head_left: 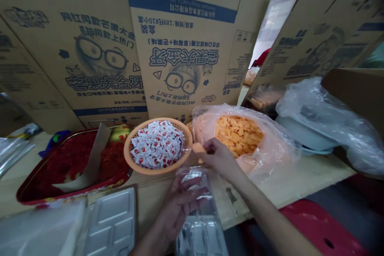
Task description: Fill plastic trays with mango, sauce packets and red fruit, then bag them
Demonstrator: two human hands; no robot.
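Observation:
My left hand [184, 202] curls its fingers over a clear plastic tray [200, 230] with several compartments, which lies at the table's front edge. My right hand [220, 158] is closed, with a pale orange piece [198, 149] pinched at its fingertips, above the tray's far end. The piece is blurred, so its exact kind does not show. Just beyond the right hand, a clear plastic bag [277, 150] lies open around many small orange pieces [240, 132]. Left of the hands stands an orange basket [129, 154] full of small white-and-red sachets [159, 144].
On the left, a red tin tray [22, 194] holds red material and a white cardboard piece [93, 164]. White compartment trays [112, 220] lie in front. Printed cardboard boxes [186, 48] wall the back. Right are a plastic-covered bowl [306, 134] and a red stool [321, 224].

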